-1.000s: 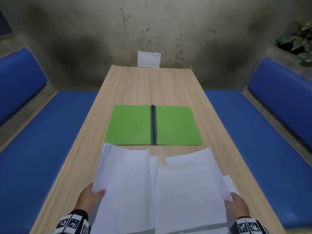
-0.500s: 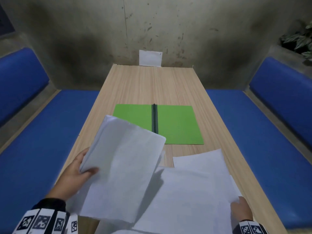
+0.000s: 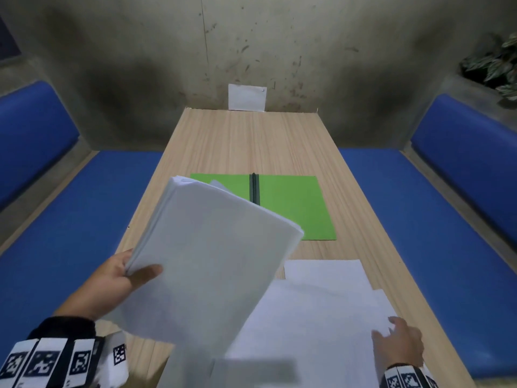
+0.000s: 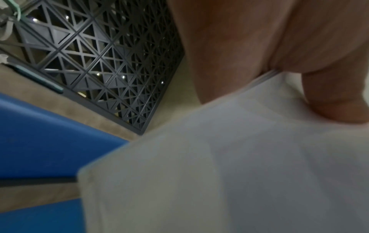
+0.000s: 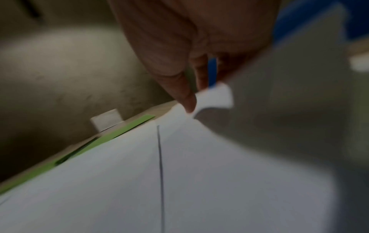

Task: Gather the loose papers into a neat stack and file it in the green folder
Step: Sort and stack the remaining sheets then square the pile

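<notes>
My left hand [image 3: 123, 278] grips a bundle of white papers [image 3: 212, 261] by its left edge, thumb on top, and holds it tilted above the table. In the left wrist view the bundle [image 4: 219, 157] fills the frame under my thumb [image 4: 329, 102]. The green folder [image 3: 293, 208] lies open and flat mid-table, its left half partly hidden by the raised bundle. Loose white sheets [image 3: 313, 317] lie overlapping near the front right. My right hand [image 3: 397, 340] is at their right edge; in the right wrist view its fingertips [image 5: 189, 104] curl up one sheet's corner [image 5: 215, 97].
The wooden table [image 3: 246, 141] runs away to a stained wall, where a white card [image 3: 246, 97] leans. Blue padded benches [image 3: 70, 233] [image 3: 433, 219] flank both sides. A plant [image 3: 498, 65] sits at the far right. A dark lattice panel [image 4: 99, 55] shows in the left wrist view.
My left hand has lifted its papers off the table and swung them up and rightward over the folder's left half. The right hand has stayed at the right edge of the loose sheets.
</notes>
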{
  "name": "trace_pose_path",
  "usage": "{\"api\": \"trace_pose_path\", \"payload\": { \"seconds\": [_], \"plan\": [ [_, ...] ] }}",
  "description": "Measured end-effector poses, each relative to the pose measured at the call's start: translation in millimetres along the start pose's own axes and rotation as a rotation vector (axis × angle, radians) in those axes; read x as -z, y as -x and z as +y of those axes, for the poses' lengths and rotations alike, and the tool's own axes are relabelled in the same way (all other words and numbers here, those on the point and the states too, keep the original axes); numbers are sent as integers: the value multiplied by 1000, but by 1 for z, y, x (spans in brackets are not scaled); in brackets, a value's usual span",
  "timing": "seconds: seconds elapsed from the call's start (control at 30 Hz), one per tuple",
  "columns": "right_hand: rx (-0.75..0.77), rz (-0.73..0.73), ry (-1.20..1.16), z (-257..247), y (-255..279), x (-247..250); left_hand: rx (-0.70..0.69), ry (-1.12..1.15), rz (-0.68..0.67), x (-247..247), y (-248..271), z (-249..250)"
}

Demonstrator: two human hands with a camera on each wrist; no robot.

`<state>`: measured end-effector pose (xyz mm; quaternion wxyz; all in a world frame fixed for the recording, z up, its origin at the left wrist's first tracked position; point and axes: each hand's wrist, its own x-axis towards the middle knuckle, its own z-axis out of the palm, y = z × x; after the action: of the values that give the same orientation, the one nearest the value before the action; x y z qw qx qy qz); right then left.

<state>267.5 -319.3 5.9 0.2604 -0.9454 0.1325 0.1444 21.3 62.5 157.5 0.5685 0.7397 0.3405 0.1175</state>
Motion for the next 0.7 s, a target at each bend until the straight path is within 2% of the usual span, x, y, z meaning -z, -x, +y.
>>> {"api": "trace_pose_path", "payload": {
  "seconds": [0.07,0.1,0.2,0.3,0.4,0.47,0.6,0.7],
  "plan": [
    [162,65,104,-14,7,0,-10,-18,-62,3,2,4],
    [271,47,135,-23,10,-1,-11,-15,-91,4,1,3],
    [567,-118,172,-53,19,-16,1,-15,-150,0,3,3],
    [712,-292,312,-84,27,-39,60,-9,-183,-9,8,-5],
    [714,-386,563,-104,32,-60,92,38,-202,-18,15,-15],
    [683,-350,671,-111,34,-67,116,101,-197,-24,18,-21],
    [663,-222,539,-117,29,-60,159,164,-208,-30,22,-35],
    [512,-290,319,-112,13,-43,202,252,-184,-35,17,-56]
  ]
}}
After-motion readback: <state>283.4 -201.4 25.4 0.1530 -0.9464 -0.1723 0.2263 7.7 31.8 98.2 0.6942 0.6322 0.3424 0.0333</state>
